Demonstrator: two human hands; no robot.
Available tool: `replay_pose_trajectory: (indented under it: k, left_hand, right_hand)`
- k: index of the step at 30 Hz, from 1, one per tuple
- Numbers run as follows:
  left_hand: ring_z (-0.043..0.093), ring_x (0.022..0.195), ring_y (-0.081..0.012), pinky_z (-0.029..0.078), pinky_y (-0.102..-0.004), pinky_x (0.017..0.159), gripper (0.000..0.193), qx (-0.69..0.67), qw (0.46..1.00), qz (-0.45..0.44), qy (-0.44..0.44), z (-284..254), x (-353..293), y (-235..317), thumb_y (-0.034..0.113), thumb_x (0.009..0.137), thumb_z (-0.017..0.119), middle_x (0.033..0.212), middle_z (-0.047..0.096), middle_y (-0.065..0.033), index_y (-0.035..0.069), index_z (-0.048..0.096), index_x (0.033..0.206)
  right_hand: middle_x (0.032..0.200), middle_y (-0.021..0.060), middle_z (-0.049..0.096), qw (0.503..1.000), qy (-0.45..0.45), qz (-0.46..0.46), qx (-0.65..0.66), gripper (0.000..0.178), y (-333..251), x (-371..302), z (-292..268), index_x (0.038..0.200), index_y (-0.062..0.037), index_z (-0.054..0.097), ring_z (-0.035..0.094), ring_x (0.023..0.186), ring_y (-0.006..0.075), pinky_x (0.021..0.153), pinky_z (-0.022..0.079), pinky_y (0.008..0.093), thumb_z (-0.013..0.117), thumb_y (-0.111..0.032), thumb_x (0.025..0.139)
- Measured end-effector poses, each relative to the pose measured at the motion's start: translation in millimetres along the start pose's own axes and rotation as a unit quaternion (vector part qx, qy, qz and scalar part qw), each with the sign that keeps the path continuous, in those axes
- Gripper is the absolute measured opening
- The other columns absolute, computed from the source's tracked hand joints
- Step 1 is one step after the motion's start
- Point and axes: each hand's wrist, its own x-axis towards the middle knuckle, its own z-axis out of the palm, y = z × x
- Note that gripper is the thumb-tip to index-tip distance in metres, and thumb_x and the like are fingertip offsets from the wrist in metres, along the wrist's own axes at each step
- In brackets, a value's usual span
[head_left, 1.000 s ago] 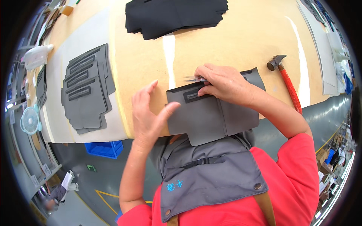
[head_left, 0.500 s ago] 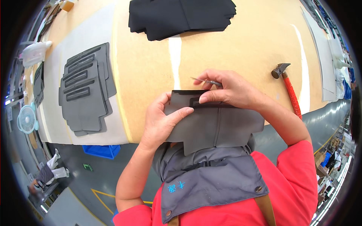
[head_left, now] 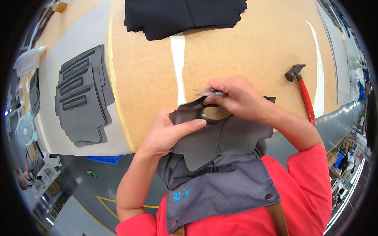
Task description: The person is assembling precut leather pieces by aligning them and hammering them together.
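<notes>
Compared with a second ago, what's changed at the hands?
The left hand, spread open before, now grips the grey panel, which has shifted toward the apron; its slot now gapes, showing tabletop. The right hand still holds the small metal tool. The hammer, grey stack and black stack lie unmoved.

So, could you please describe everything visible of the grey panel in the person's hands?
The grey panel looks thin, matte and flexible, rather like leather. A seam-like line runs down it, and its lower outline is stepped. Near the upper edge, a dark-rimmed slot is bowed open, showing the tabletop. Bent, it is held at the tabletop's near edge, lower part overlapping the apron. The left hand grips its left side; the right hand, holding a small tool, touches the strip above the slot.
</notes>
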Motion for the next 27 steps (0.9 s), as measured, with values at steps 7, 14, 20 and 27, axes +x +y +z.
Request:
replay_pose_trajectory:
  k: [7, 14, 20, 27]
  left_hand:
    - [0.069, 0.081, -0.0122, 0.058, -0.0286, 0.069, 0.029, 0.028, 0.998, -0.026, 0.054, 3, 1, 7, 0.012, 0.089, 0.082, 0.097, 0.075, -0.0075, -0.003, 0.072, 0.112]
    - [0.070, 0.081, -0.0127, 0.058, -0.0288, 0.069, 0.027, 0.058, 0.996, 0.004, 0.065, 0, 2, 8, 0.013, 0.089, 0.082, 0.097, 0.075, -0.0082, -0.002, 0.074, 0.110]
    - [0.069, 0.081, -0.0107, 0.057, -0.0269, 0.069, 0.026, 0.070, 0.996, 0.005, 0.060, 4, -2, 12, 0.014, 0.089, 0.081, 0.095, 0.075, -0.0064, -0.002, 0.075, 0.109]
    - [0.068, 0.081, -0.0095, 0.056, -0.0260, 0.070, 0.026, 0.080, 0.995, 0.004, 0.062, 5, -5, 12, 0.014, 0.089, 0.081, 0.095, 0.075, -0.0053, -0.002, 0.076, 0.109]
  right_hand:
    - [0.089, 0.0090, 0.060, 0.994, 0.069, -0.035, -0.071, 0.019, -10, -9, -3, 0.113, -0.0033, 0.069, 0.059, 0.079, 0.0253, 0.074, 0.047, 0.0335, 0.070, -0.012, 0.096]
    - [0.090, 0.0044, 0.067, 0.996, 0.029, 0.043, 0.069, 0.026, -12, -40, -17, 0.120, -0.0014, 0.074, 0.060, 0.084, 0.0151, 0.075, 0.047, 0.0289, 0.070, -0.016, 0.099]
    - [0.084, 0.0026, 0.070, 0.993, 0.036, 0.081, 0.080, 0.019, -17, -40, -11, 0.112, -0.0009, 0.077, 0.061, 0.081, 0.0119, 0.071, 0.047, 0.0266, 0.070, -0.012, 0.098]
    - [0.087, 0.0034, 0.071, 0.992, 0.037, 0.081, 0.090, 0.017, -19, -38, -6, 0.110, -0.0005, 0.078, 0.060, 0.081, 0.0113, 0.071, 0.047, 0.0266, 0.070, -0.010, 0.098]
